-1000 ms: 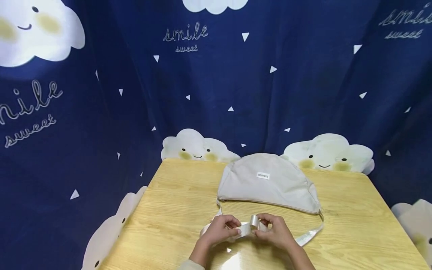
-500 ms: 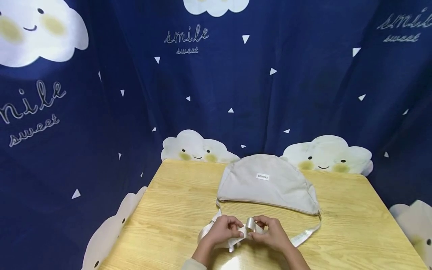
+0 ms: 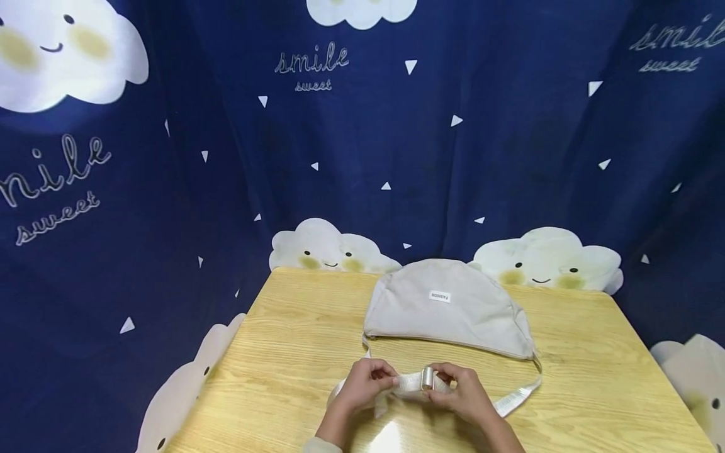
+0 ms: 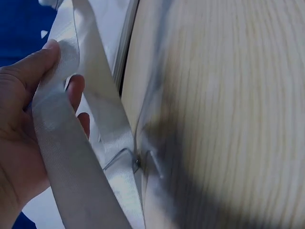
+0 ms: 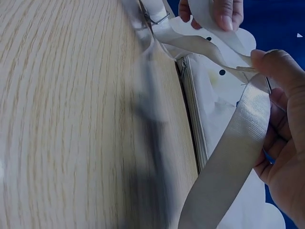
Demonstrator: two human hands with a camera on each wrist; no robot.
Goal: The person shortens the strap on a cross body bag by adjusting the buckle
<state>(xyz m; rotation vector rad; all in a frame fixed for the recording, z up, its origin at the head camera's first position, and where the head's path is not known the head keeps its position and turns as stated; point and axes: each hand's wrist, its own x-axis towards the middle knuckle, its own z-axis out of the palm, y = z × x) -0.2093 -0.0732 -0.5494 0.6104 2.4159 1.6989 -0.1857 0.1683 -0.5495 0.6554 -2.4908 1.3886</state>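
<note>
A pale beige shoulder bag (image 3: 453, 314) with a small label lies on the wooden table. Its light strap (image 3: 409, 382) runs between the two hands in front of it. My left hand (image 3: 362, 387) pinches the strap between thumb and fingers; the left wrist view shows the webbing (image 4: 71, 157) crossing the palm. A metal strap slider (image 3: 428, 379) stands on the strap at the fingertips of my right hand (image 3: 463, 393). In the right wrist view, that hand's thumb and fingers pinch the slider's edge with the strap, and part of the slider is hidden behind the thumb.
The wooden table (image 3: 294, 340) extends around the bag on both sides. Another length of strap (image 3: 518, 396) trails to the bag's right end. A thin wire slider (image 4: 121, 157) sits on the strap left of the bag. Behind hangs a dark blue curtain (image 3: 351, 145) printed with clouds.
Half a second ago the hands were closer and the slider tilted left; now they are farther apart, the strap between them stretched straighter and the slider upright. The bag has stayed in place.
</note>
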